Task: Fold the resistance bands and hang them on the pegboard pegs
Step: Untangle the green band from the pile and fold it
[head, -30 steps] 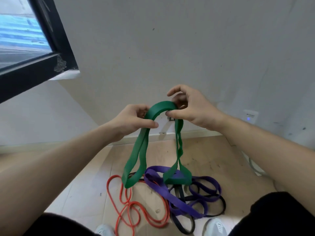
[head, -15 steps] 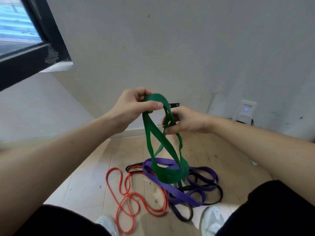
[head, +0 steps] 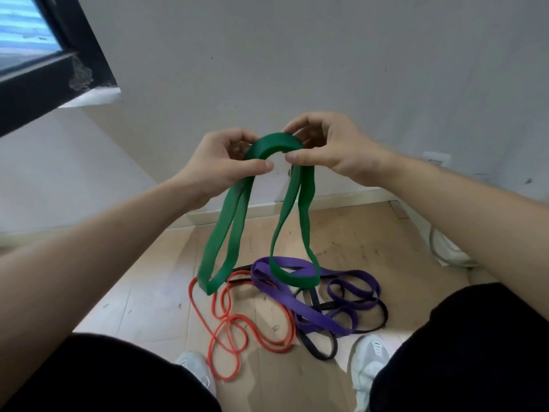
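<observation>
Fingers, left hand (head: 219,165): thumb and fingers closed on the left side of the arch of the green band (head: 274,145).

Fingers, right hand (head: 329,150): thumb and fingers closed on the right side of the same arch; the two thumbs lie near each other under it.

Green band: held in the air before the wall (head: 297,55), above the floor (head: 371,233). The layers are gathered flat at the top into a short arch between the hands. Two doubled loops hang down from it, one below each hand. Long axis runs vertical, bights pointing at the floor. The left loop ends over the red band (head: 234,319); the right loop ends over the purple band (head: 323,319). Whether either touches the pile cannot be told.

Reason for the hold, as judged: pinching both sides keeps the stacked layers aligned while the band is being folded, and the arch would suit a peg.

Floor pile: red, purple and black band (head: 319,349), tangled, between the shoes (head: 368,361). None folded yet.

Pegboard: not in view.
</observation>
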The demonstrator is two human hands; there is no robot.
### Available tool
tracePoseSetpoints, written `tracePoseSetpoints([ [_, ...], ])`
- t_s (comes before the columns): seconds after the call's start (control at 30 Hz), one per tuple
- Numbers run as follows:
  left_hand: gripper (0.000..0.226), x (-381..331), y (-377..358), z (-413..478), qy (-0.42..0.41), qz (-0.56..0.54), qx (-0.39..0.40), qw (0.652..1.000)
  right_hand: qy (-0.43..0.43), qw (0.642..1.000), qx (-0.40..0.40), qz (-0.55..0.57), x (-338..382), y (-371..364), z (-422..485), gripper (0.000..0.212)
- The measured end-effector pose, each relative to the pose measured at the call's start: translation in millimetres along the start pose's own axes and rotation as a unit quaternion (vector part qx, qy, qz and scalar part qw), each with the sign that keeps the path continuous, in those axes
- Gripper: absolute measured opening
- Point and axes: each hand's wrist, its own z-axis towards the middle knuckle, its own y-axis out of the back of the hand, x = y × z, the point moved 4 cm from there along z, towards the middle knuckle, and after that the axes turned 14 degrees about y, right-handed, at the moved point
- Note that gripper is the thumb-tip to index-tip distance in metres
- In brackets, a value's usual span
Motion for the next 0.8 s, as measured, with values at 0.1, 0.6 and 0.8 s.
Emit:
tracePoseSetpoints([
  [0.1,0.030,-1,1,-2,-0.012,0.011,-0.001,1.000,0.019,0.999,0.006,-0.030,4,-4,0,0.034],
  [0.6,0.065,-14,-4,-8,-0.020,-0.066,-0.011,0.998,0.097,0.982,0.109,-0.120,20,-19,-1,0.054],
  [0.8,0.066,-9,-9,-8,-0.022,-0.056,0.024,0.998,0.111,0.981,0.105,-0.123,18,-11,0,0.031],
])
